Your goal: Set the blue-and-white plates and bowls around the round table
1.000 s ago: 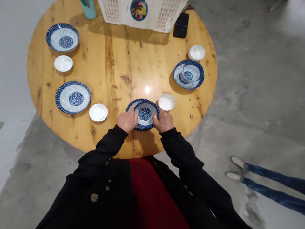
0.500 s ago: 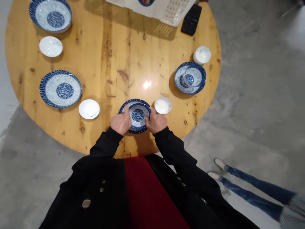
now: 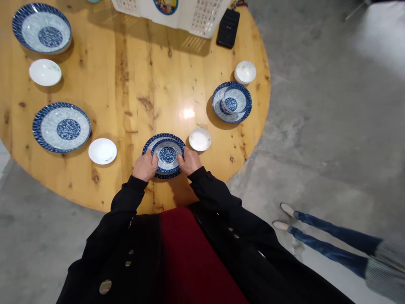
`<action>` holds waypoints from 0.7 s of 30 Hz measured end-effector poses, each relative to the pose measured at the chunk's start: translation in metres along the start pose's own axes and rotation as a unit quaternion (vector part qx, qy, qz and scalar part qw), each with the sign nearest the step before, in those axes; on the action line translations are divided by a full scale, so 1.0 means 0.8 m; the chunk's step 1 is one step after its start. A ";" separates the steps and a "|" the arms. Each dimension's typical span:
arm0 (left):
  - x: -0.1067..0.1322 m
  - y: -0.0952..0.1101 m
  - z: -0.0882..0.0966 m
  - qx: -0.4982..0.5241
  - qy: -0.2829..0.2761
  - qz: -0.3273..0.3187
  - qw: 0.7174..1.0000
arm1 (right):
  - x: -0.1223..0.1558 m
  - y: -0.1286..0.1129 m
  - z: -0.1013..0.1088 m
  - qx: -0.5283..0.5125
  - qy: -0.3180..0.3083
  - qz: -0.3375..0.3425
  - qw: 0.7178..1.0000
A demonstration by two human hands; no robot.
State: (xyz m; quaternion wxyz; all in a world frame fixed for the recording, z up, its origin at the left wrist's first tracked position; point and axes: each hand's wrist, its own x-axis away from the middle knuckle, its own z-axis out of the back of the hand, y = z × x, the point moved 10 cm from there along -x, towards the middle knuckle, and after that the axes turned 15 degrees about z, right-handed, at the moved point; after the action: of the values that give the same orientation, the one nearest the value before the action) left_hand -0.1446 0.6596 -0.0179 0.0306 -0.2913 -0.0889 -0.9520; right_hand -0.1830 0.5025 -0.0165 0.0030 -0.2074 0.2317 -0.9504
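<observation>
A small blue-and-white bowl [image 3: 167,155] sits over a larger plate with a dark blue rim [image 3: 163,136] near the table's front edge. My left hand [image 3: 146,164] grips the bowl's left side, thumb over the rim and the other fingers mostly hidden. On the opposite side my right hand [image 3: 190,161] holds the rim the same way. Whether the bowl touches the plate, I cannot tell. Just beyond my right hand is a small white dish [image 3: 200,139]. A white oval bowl [image 3: 103,151] lies to the left of my left hand.
On the round wooden table [image 3: 171,84], a large blue-rimmed plate [image 3: 68,128], a deep bowl [image 3: 44,31] and a white bowl [image 3: 45,72] stand left. Right are a stacked bowl and plate [image 3: 218,112], a white cup [image 3: 245,72], a black phone-like object [image 3: 228,28] and a white basket [image 3: 180,19].
The view has shifted, so the table appears further left. My left thumb now lies lower across the bowl's rim, and the bowl sits slightly further left over the plate.
</observation>
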 end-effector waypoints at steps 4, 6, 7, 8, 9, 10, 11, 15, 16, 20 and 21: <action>0.001 -0.004 -0.005 0.038 -0.004 0.013 0.999 | 0.004 0.004 -0.001 -0.010 0.010 -0.001 1.000; -0.002 -0.008 -0.010 0.077 -0.011 0.014 0.997 | 0.005 0.008 -0.002 -0.022 0.020 0.001 1.000; -0.004 -0.009 -0.014 0.105 -0.018 0.009 0.994 | 0.004 0.010 -0.003 -0.032 0.027 0.003 0.999; -0.007 -0.009 -0.017 0.140 -0.028 0.000 0.990 | 0.003 0.011 -0.004 -0.046 0.033 0.004 0.998; -0.010 -0.009 -0.021 0.177 -0.039 -0.009 0.983 | 0.002 0.012 -0.006 -0.064 0.038 0.005 0.997; -0.012 -0.010 -0.024 0.212 -0.051 -0.017 0.976 | 0.001 0.012 -0.009 -0.084 0.041 0.004 0.996; -0.015 -0.011 -0.026 0.240 -0.062 -0.021 0.968 | 0.000 0.012 -0.012 -0.105 0.043 -0.001 0.994; -0.017 -0.013 -0.019 0.284 -0.058 -0.020 0.957 | 0.003 0.009 -0.013 -0.173 0.070 -0.022 0.982; -0.014 -0.011 -0.014 0.287 -0.050 -0.020 0.957 | 0.005 0.009 -0.009 -0.186 0.086 -0.020 0.979; 0.016 0.018 0.013 0.289 -0.014 -0.039 0.956 | 0.029 0.022 0.020 -0.244 0.158 0.007 0.957; 0.027 0.031 0.018 0.293 -0.008 -0.049 0.955 | 0.038 0.032 0.028 -0.264 0.173 0.014 0.949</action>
State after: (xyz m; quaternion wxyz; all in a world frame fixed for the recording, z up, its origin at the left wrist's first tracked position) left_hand -0.1516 0.6377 0.0095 0.0674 -0.2729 -0.3779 -0.8822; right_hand -0.2041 0.4669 0.0025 -0.0790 -0.0303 0.4743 -0.8763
